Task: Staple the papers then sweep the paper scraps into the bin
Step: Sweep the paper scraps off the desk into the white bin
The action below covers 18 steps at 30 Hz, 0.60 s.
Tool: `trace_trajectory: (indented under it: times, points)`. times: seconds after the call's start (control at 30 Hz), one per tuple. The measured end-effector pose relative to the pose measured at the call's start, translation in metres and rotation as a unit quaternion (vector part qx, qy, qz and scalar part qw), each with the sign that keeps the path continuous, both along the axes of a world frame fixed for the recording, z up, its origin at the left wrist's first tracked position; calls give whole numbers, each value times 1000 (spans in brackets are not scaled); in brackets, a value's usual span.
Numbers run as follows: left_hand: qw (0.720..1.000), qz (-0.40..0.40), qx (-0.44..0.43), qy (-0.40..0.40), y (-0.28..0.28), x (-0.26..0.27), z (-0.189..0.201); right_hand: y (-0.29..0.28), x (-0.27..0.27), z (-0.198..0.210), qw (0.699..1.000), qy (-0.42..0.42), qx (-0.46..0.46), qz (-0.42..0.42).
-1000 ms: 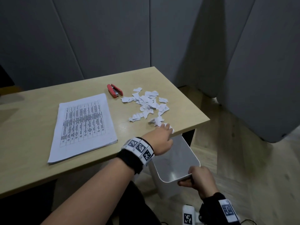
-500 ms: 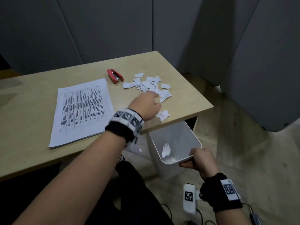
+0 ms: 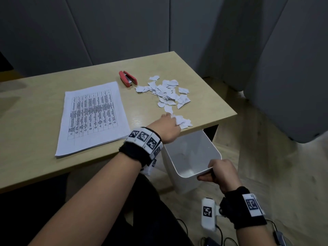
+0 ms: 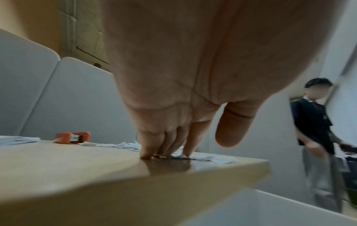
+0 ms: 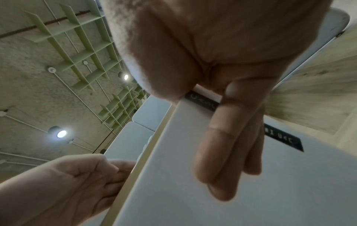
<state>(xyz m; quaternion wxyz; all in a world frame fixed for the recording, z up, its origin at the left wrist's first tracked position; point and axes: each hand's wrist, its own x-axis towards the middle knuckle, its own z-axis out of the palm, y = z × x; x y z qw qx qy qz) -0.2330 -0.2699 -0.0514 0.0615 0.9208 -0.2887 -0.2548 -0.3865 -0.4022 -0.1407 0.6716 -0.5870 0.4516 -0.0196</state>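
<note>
White paper scraps (image 3: 166,91) lie scattered on the right part of the wooden table (image 3: 35,171). A small clump of scraps (image 3: 183,120) sits at the table's near edge under my left hand (image 3: 168,126), whose straight fingers (image 4: 146,146) press down on the tabletop beside them. Below that edge my right hand (image 3: 220,172) grips the near rim of a white bin (image 3: 177,157), thumb inside and fingers (image 5: 218,145) outside. A red stapler (image 3: 127,79) lies behind the scraps. The stack of printed papers (image 3: 92,116) lies flat to the left.
Grey padded panels (image 3: 124,29) stand behind and to the right of the table. The floor (image 3: 266,174) is pale wood. Cables (image 3: 221,235) trail near my right wrist. In the left wrist view another person (image 4: 318,137) stands beyond the table's right end.
My left hand reached up into the scrap pile, then drew back toward the table's near edge with a clump of scraps. My right hand kept holding the bin under the edge.
</note>
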Motion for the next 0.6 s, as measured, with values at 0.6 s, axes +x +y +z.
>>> trace_trajectory:
  times: [0.6]
  points:
    - [991, -58, -61, -102, -40, 35, 36, -10, -1, -1, 1000, -1, 9, 11]
